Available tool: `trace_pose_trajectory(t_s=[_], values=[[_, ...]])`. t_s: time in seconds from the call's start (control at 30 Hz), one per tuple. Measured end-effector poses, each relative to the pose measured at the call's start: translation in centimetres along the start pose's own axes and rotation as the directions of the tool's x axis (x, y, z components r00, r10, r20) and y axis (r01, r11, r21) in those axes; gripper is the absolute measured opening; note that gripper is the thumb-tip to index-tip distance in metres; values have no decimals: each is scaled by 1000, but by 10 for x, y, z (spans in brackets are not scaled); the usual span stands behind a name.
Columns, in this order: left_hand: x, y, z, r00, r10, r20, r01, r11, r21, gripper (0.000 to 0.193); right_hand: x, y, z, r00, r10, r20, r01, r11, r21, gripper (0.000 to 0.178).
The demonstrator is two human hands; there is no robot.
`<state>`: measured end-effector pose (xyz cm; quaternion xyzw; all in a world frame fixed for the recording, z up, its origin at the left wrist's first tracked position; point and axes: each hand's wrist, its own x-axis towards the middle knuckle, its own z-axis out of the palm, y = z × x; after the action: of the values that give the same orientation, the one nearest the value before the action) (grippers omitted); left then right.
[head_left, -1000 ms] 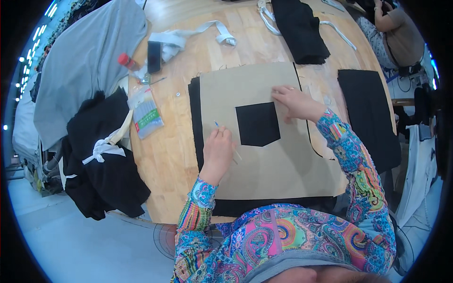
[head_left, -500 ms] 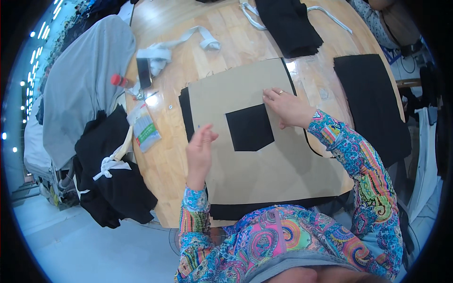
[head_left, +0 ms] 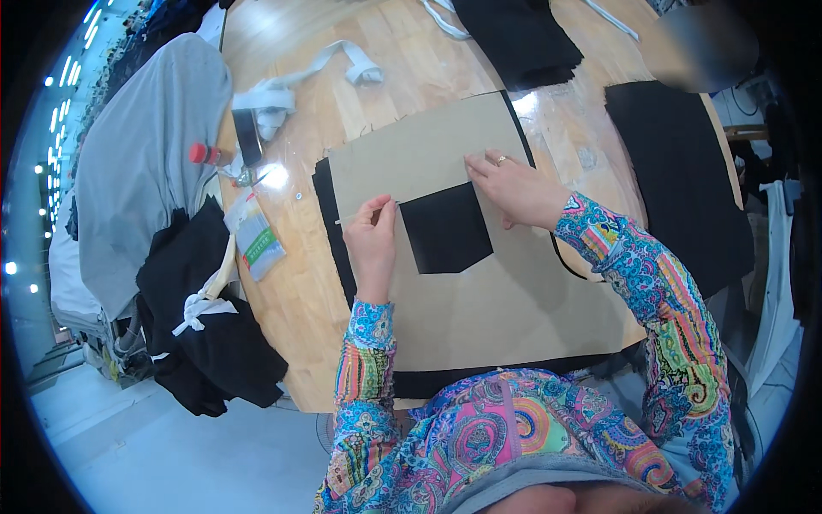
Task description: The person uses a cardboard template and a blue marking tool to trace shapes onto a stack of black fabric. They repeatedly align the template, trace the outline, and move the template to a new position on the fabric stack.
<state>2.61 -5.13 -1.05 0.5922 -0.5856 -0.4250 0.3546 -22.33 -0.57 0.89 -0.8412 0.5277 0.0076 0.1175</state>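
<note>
- Over the tabletop (head_left: 295, 300), your left grip (head_left: 372, 242) pinches a slim, likely light stick (head_left: 342, 221); favour mid-shaft.
- Your right grip (head_left: 524, 192), spread, rests on the stiff-looking beige sheet (head_left: 514, 317).

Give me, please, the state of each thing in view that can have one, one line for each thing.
Left hand: pinching a thin stick
Right hand: palm down on the beige sheet
Beige sheet: flat, over black cloth
Black patch: five-sided; cut-out or cloth, cannot tell
Bottle: red cap on
Phone: screen dark
Plastic bag: lying down; open or sealed, cannot tell
White strip: loose, curling
Grey cloth: draped
</note>
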Motion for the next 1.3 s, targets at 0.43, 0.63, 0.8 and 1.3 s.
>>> trace_pose_trajectory(t_s=[0.43, 0.63, 0.8, 1.3], values=[[-6, 11, 2, 993, 116, -18, -107, 960, 260, 18, 2, -4, -16, 988, 38, 150, -50, 996, 78, 88], [-7, 15, 4, 994, 111, -1, -106, 948, 299, 20, 2, -5, -18, 984, 47, 171, -61, 995, 76, 89], [-7, 9, 4, 986, 165, -28, -147, 931, 335, 20, 2, -5, -16, 988, 34, 154, -43, 997, 58, 88], [-12, 22, 24, 997, 68, 38, -67, 997, -25, 15, 0, -4, -11, 997, 31, 76, -35, 998, 59, 85]])
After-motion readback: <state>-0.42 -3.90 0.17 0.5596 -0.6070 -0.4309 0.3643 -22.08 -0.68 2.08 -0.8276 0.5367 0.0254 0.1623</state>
